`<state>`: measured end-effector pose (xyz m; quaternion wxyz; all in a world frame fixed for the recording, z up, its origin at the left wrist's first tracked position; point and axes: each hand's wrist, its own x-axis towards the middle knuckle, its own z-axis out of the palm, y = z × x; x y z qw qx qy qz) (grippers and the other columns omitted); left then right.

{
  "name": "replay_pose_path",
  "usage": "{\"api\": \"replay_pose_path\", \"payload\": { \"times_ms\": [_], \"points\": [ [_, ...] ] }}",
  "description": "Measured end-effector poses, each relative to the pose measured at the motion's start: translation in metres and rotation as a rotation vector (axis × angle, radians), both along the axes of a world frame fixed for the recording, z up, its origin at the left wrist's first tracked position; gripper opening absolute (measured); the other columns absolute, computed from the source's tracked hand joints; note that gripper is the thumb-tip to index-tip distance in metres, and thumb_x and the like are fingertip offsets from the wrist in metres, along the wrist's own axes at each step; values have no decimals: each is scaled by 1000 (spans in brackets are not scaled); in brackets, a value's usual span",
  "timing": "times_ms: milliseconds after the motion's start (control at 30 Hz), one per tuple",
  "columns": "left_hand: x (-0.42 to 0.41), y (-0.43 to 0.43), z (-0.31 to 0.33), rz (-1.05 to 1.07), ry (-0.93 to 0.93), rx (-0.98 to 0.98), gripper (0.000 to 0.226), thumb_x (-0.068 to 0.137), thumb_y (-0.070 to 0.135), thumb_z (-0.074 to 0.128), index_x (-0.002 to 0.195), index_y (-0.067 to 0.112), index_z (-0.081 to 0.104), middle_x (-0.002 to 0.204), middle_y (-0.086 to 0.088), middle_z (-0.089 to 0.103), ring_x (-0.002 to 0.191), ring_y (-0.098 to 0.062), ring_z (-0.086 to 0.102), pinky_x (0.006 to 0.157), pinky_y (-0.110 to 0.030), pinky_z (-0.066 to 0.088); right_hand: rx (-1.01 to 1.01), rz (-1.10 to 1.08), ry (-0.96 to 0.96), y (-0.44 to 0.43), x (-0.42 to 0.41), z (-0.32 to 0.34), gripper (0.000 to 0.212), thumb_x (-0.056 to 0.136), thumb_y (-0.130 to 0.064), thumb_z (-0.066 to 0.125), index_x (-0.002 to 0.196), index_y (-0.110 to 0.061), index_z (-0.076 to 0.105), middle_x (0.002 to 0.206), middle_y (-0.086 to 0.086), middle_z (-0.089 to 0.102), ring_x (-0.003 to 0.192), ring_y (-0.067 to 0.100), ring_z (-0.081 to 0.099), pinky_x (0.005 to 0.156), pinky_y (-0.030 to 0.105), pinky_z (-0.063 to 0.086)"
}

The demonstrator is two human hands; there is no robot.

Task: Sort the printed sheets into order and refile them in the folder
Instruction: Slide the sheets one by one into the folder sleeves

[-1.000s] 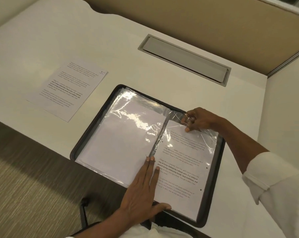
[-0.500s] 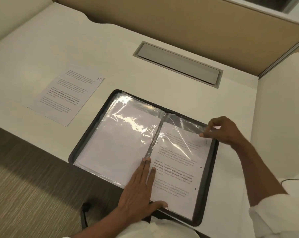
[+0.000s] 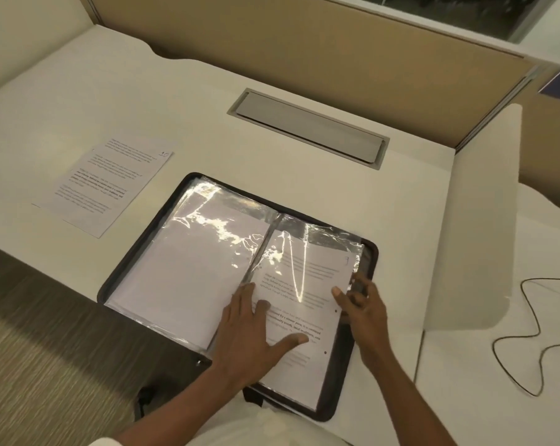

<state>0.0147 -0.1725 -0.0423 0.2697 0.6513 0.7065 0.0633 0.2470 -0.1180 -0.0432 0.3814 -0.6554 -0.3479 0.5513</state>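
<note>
A black zip folder (image 3: 143, 252) lies open on the white desk, with clear plastic sleeves on both sides. The left sleeve (image 3: 191, 268) shows a blank white page. The right sleeve (image 3: 307, 275) holds a printed sheet with text. My left hand (image 3: 256, 333) presses flat on that printed page near the spine, fingers spread. My right hand (image 3: 362, 304) is at the sleeve's outer right edge, thumb on top and fingers curled under, pinching it. One loose printed sheet (image 3: 104, 185), marked 10 in its corner, lies on the desk left of the folder.
A grey cable hatch (image 3: 307, 127) is set into the desk behind the folder. A tan partition (image 3: 304, 49) runs along the back, a white divider panel (image 3: 475, 220) stands on the right, and a thin black cable (image 3: 529, 317) loops beyond it. The desk's front edge lies just below the folder.
My right hand has slid from the sleeve's top right corner down along its outer edge. My left hand has shifted slightly right onto the printed page. The camera has tilted.
</note>
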Motion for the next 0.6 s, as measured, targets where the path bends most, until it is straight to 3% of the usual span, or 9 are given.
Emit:
{"api": "replay_pose_path", "payload": {
  "times_ms": [100, 167, 233, 300, 367, 467, 533, 600],
  "points": [
    [17, 5, 12, 102, -47, -31, 112, 66, 110, 30, 143, 32, 49, 171, -2, 15, 159, -23, 13, 128, -51, 27, -24, 108, 142, -26, -5, 7, 48, 93, -23, 75, 137, -23, 58, 119, -3, 78, 110, 22, 76, 80, 34, 65],
    [28, 7, 21, 135, -94, -89, 118, 61, 113, 29, 146, 33, 46, 173, 0, 11, 160, -24, 11, 129, -52, 25, -31, 185, 173, -40, -9, 10, 49, 96, -37, 74, 142, -28, 58, 128, -4, 76, 119, 19, 72, 87, 34, 63],
    [35, 10, 36, 145, -138, -123, 119, 58, 113, 32, 146, 34, 47, 171, 5, 18, 158, -24, 21, 124, -52, 35, -40, 246, 198, -50, -11, 12, 54, 97, -50, 67, 147, -32, 57, 139, -4, 70, 129, 21, 66, 101, 45, 58],
    [39, 12, 57, 145, -213, -133, 108, 62, 108, 44, 142, 35, 53, 153, 20, 35, 140, -11, 40, 108, -35, 46, -36, 311, 249, -55, -16, 15, 50, 103, -47, 56, 151, -31, 54, 146, 1, 65, 135, 29, 62, 106, 55, 54],
    [41, 13, 78, 145, -306, -142, 103, 65, 103, 49, 140, 34, 56, 135, 28, 38, 120, 0, 44, 90, -19, 40, -13, 372, 293, -57, -23, 25, 55, 104, -54, 53, 153, -29, 52, 150, 5, 61, 137, 33, 60, 106, 58, 53],
    [36, 9, 91, 250, -437, -154, 105, 62, 102, 57, 144, 35, 55, 137, 23, 55, 124, -4, 56, 101, -28, 50, 56, 473, 322, -56, -37, 42, 75, 96, -76, 46, 157, -33, 47, 162, -1, 49, 146, 28, 50, 110, 53, 51],
    [27, 8, 96, 324, -451, -122, 82, 71, 92, 64, 132, 37, 65, 125, 24, 67, 115, -2, 65, 99, -36, 59, 126, 559, 319, -54, -46, 48, 89, 91, -83, 42, 163, -31, 38, 167, -6, 40, 149, 24, 47, 111, 46, 51],
    [17, 9, 106, 350, -322, 2, 51, 86, 73, 67, 120, 35, 73, 107, 19, 76, 95, -2, 72, 82, -33, 63, 199, 635, 300, -52, -56, 52, 98, 89, -86, 43, 165, -26, 32, 171, -7, 32, 151, 21, 44, 110, 42, 52]
  ]
}}
